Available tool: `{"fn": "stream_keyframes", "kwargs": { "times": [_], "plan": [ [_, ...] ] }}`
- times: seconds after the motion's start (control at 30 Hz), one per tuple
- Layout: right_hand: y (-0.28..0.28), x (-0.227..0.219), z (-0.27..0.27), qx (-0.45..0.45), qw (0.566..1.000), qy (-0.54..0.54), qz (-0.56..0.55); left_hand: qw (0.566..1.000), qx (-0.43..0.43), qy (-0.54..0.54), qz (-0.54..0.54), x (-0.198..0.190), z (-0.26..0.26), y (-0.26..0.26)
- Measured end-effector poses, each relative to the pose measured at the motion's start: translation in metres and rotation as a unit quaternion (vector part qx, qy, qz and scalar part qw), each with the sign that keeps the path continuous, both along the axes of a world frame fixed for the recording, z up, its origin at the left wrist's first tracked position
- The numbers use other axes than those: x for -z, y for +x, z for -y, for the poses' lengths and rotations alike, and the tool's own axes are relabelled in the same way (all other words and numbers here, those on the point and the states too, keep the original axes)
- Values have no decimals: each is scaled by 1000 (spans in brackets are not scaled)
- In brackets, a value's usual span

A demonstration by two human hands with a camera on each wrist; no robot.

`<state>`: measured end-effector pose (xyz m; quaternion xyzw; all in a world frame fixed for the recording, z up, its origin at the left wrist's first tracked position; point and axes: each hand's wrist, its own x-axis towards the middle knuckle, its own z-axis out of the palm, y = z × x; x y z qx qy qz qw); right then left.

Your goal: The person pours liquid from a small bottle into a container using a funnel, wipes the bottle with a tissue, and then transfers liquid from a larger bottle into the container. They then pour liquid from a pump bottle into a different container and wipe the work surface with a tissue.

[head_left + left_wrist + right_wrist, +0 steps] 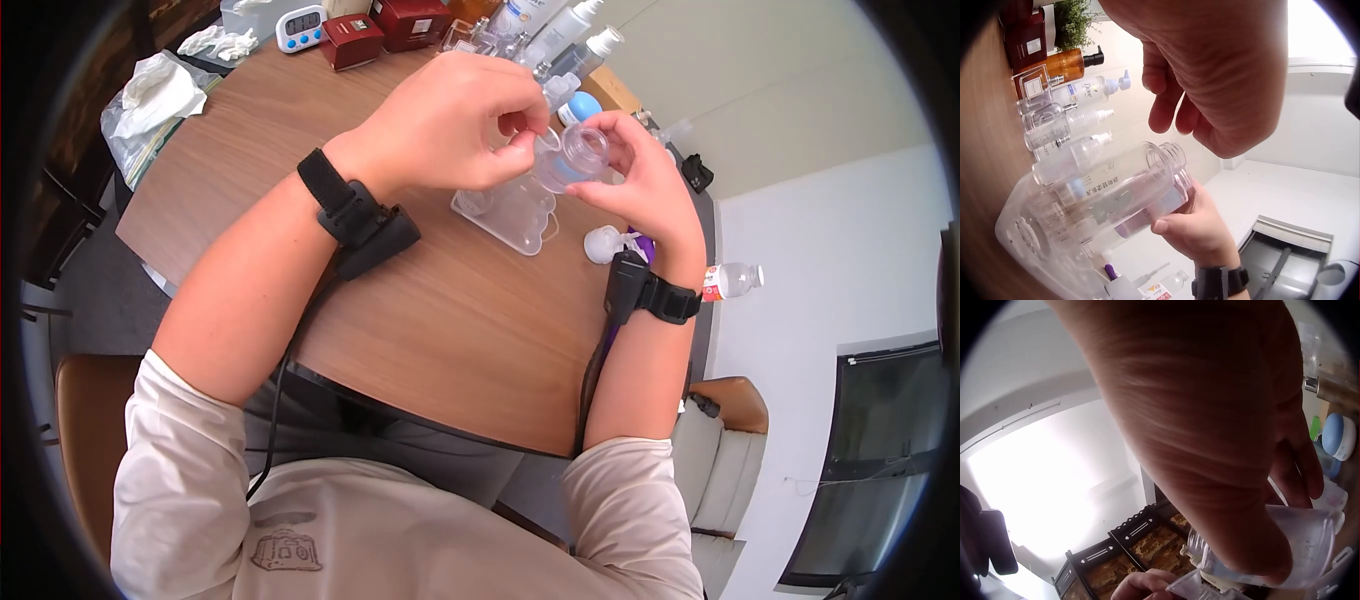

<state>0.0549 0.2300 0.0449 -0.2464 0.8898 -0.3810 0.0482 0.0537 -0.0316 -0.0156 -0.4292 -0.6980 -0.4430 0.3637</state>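
Observation:
My right hand holds a clear plastic bottle tilted above the table, thumb on one side and fingers on the other. Its threaded mouth is uncapped. Close by the mouth, my left hand pinches a small clear plastic piece between thumb and forefinger. In the right wrist view this piece flares like a funnel, beside the left fingertips. Below the hands a clear tray with a scalloped edge lies on the table. The right palm hides part of the bottle in the right wrist view.
Pump bottles, perfume bottles and dark red boxes line the far side of the wooden table. A white timer stands at the back left, near tissues. A white cap and a red-labelled bottle are at the right.

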Motion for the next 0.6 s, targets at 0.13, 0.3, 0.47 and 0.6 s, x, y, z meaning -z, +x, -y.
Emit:
{"fn": "stream_keyframes", "kwargs": {
  "times": [0.13,0.3,0.47,0.6],
  "plan": [
    [-6,9,7,5,999,17,-28,1000,-3,-3,-3,1,0,-1],
    [-8,16,11,-13,1000,19,-5,1000,-4,1,-11,2,-1,-2],
    [-10,17,8,-12,999,29,25,1000,-3,-2,0,-1,1,0],
    [-14,21,6,-23,999,31,7,1000,5,3,2,0,1,0]
  ]
}}
